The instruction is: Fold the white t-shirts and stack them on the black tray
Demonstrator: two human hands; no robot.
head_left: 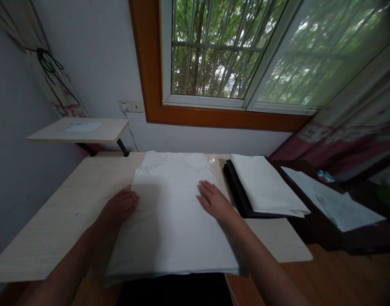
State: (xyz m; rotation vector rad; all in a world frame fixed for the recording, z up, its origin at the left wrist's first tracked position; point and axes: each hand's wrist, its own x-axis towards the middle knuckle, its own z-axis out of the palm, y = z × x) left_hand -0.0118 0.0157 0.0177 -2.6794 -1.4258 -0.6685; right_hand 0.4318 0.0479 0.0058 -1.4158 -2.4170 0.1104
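A white cloth garment [178,216], which looks like a shirt, lies spread on the table with its lower edge hanging past the front. Near its far end, two angled folds or seams show at left and right. My left hand [121,205] rests on the garment's left edge, fingers close together and slightly bent, not visibly gripping. On the right edge my right hand [214,202] lies flat with fingers stretched out and the thumb a little apart. Both palms face down on or beside the cloth.
A stack of folded white cloth [265,182] over black cloth [236,195] sits to the right on the light wooden table [70,212]. A small raised shelf [54,131] stands back left. Papers [331,199] lie on a dark surface at far right. A window is behind.
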